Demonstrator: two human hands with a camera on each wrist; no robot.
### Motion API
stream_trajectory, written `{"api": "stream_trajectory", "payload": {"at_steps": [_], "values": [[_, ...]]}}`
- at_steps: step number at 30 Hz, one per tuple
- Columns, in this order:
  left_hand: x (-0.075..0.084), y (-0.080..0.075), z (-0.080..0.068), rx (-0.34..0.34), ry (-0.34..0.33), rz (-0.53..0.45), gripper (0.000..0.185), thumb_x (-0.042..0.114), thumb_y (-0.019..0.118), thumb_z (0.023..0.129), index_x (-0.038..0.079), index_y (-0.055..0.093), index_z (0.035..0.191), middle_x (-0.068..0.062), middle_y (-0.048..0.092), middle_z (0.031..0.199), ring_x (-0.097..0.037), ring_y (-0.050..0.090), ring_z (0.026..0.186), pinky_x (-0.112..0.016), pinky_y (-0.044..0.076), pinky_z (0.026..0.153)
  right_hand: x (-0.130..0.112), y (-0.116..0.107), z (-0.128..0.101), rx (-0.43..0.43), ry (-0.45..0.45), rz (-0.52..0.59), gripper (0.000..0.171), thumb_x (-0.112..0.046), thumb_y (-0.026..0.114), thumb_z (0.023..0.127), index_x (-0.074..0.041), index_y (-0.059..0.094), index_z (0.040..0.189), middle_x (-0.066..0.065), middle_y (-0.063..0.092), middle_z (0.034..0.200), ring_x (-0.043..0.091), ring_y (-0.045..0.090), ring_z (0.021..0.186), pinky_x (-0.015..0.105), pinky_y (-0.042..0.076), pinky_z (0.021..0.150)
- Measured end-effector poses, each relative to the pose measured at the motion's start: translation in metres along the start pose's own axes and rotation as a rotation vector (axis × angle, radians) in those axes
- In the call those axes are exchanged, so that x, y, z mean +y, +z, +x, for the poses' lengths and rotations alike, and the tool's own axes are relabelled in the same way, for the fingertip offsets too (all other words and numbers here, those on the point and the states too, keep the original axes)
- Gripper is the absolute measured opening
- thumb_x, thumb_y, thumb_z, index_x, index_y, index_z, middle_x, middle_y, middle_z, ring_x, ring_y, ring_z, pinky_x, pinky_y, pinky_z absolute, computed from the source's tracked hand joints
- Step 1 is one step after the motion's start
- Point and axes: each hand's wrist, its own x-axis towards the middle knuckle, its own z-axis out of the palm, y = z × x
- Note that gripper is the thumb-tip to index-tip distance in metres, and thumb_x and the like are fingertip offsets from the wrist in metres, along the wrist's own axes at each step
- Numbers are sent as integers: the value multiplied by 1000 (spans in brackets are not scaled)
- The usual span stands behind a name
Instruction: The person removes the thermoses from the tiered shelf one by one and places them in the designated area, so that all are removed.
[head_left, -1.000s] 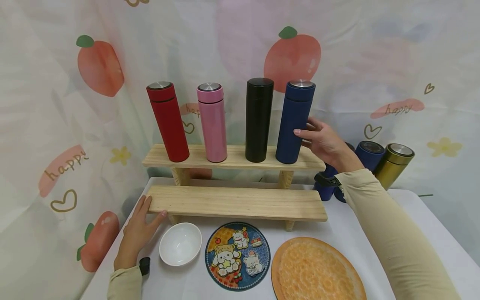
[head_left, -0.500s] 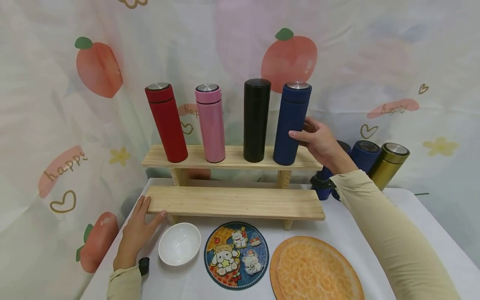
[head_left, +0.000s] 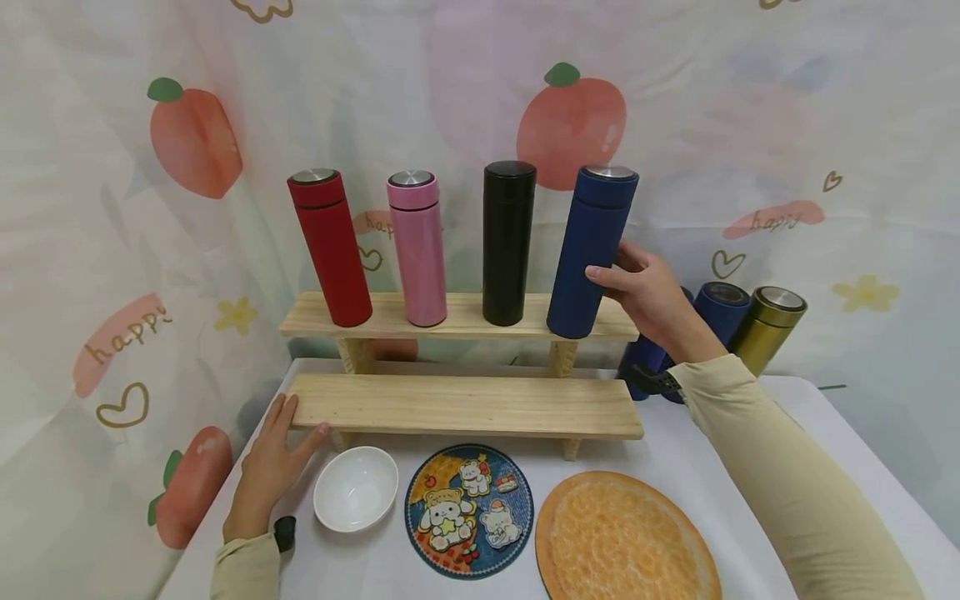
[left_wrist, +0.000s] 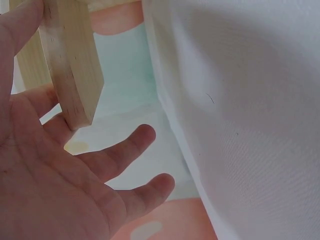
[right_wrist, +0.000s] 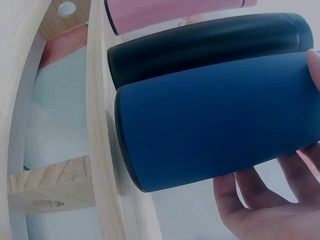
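Risk sits mainly at the right end of the upper shelf. Going left to right: the left hand lies flat with straight fingers against the left end of the lower shelf, gripping nothing. If that hand pushes, the whole stand could slide and rock the red flask, pink flask and black flask standing above. The right hand curls its fingers and thumb around the blue flask, which leans right with its base on the shelf near the front edge. A loose grip could let it tip off the shelf toward the orange mat, or knock the black flask just beside it.

The right wrist view shows the blue flask's base meeting the board, hidden detail from the head camera. The left wrist view shows only the open palm beside the shelf end.
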Motion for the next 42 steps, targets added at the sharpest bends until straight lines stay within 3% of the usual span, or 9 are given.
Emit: {"api": "stream_trajectory", "payload": {"at_steps": [6,12,25,36,42], "values": [[0,0,1,-8,-2,-1,101,63,57,105,4,9,171,-23,-5,177,-56,7,158,-83,11,116,-3,-8,-17,1,-6,1,77,-11,70,105,-7,28,170,17,36,167,29,44,147,43,36,123],[-1,-1,1,-18,-11,-4,104,67,56,104,6,7,172,-23,-6,177,-56,6,158,-84,10,116,-4,-18,-30,13,4,-35,79,-15,71,106,-10,26,171,15,34,170,29,42,148,49,30,126],[-4,-1,1,-11,10,-5,105,68,55,104,4,8,171,-25,-5,177,-58,7,157,-86,9,114,-2,-41,-52,75,22,0,74,-10,70,105,-11,33,169,5,50,155,22,48,140,40,35,124],[-2,-2,1,-24,3,-2,104,67,55,104,4,6,171,-24,-7,177,-57,6,157,-85,9,114,0,-58,-67,82,12,34,77,-6,65,107,-18,26,172,7,37,167,25,38,149,49,18,130],[-1,-2,0,-19,-3,-14,103,66,56,105,5,6,172,-24,-6,177,-57,6,158,-85,9,114,6,-68,-76,80,-9,80,74,-2,64,107,-15,29,171,1,48,158,17,50,138,40,31,126]]}}
